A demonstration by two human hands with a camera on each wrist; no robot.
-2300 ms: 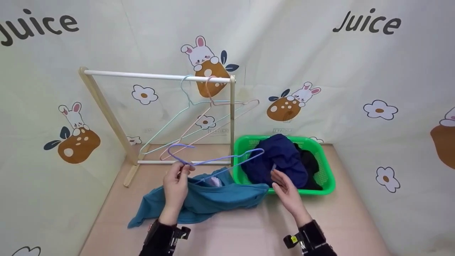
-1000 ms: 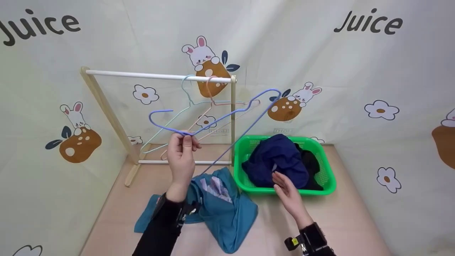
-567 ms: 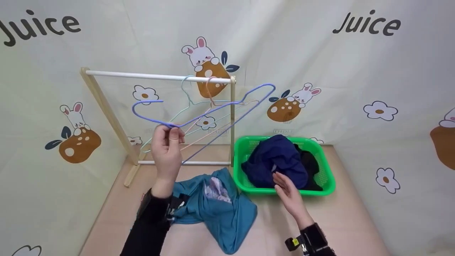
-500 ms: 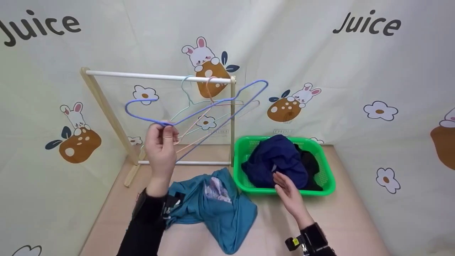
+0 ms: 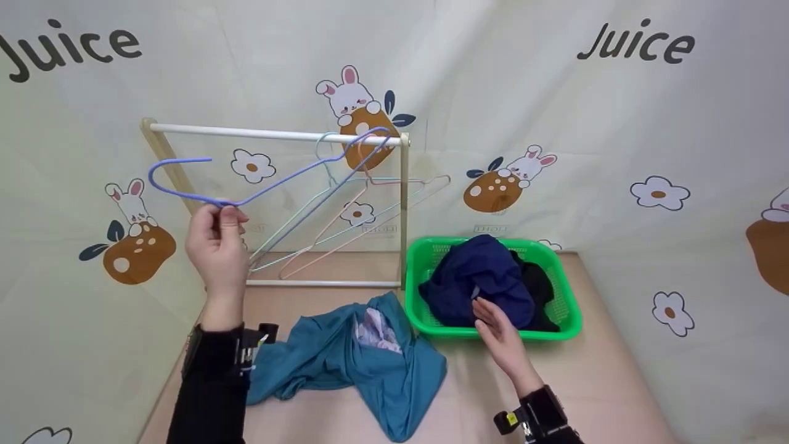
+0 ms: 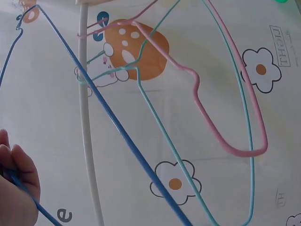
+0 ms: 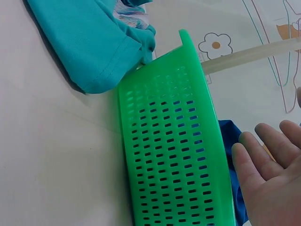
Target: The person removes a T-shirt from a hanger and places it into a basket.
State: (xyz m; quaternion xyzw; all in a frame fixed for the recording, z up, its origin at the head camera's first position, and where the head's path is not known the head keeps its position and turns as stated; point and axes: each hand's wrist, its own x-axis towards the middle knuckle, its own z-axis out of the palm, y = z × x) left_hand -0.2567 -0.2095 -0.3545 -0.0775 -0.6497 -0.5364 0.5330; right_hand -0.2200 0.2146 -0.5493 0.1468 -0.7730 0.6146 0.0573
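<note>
My left hand [image 5: 217,246] pinches a blue clothes hanger [image 5: 283,180] at the base of its hook, raised in front of the rack's left part. Nothing hangs on this hanger. Below it a teal garment [image 5: 370,364] lies crumpled on the table, a pale patterned patch [image 5: 377,332] showing at its opening. My right hand [image 5: 504,345] hovers at the near rim of the green basket [image 5: 570,302], fingers fairly straight and holding nothing. In the right wrist view its fingers [image 7: 270,155] are spread beside the basket. Dark blue clothing [image 5: 484,277] and a black garment [image 5: 537,287] fill the basket.
A small wooden rack with a white bar [image 5: 246,131] stands at the back left. On its right part hang a mint hanger [image 6: 162,127] and a pink hanger [image 6: 200,101]. A printed curtain [image 5: 616,123] encloses the table at the back and sides.
My left hand has lifted the blue hanger out of the teal garment and carried it up and left toward the rack. The garment stays on the table. My right hand has barely moved.
</note>
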